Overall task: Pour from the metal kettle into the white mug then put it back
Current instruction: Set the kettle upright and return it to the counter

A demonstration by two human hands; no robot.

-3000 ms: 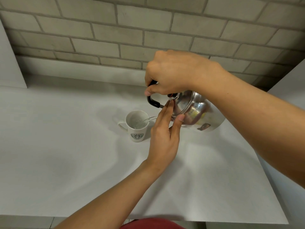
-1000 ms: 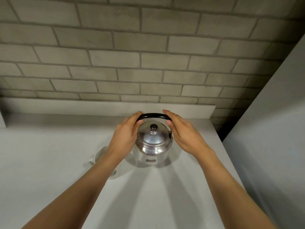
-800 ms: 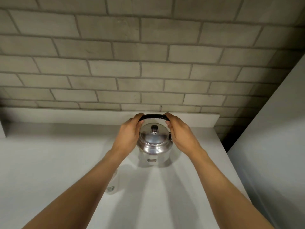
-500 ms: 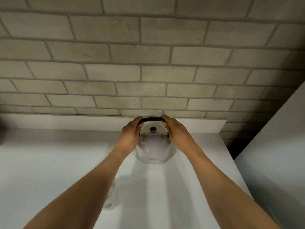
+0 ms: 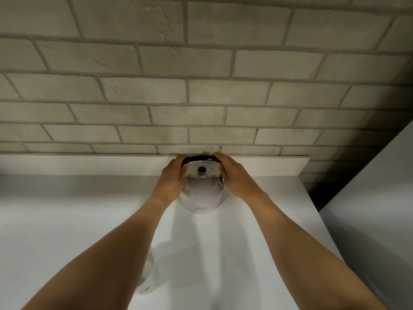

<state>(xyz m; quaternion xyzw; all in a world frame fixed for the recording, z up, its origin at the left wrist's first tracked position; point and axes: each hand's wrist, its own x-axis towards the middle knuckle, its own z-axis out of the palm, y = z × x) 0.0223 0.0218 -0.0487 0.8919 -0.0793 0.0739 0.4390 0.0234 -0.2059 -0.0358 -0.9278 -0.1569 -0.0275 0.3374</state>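
Now both hands, left hand (image 5: 171, 183) at 9 o'clock, right hand (image 5: 234, 179) at 3, are closing their grip around the metal kettle (image 5: 202, 193) standing on the worktop (image 5: 67, 220); polished steel is probably slippery and rigid, so its black handle (image 5: 201, 158) is looking safest.

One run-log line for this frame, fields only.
stage: putting back | shiny metal kettle: upright on white counter by brick wall | left hand, right hand: on kettle | white mug: near, mostly hidden

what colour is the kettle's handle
Black, arching over the silver metal kettle; the handle shows best in the head view, between both hands.
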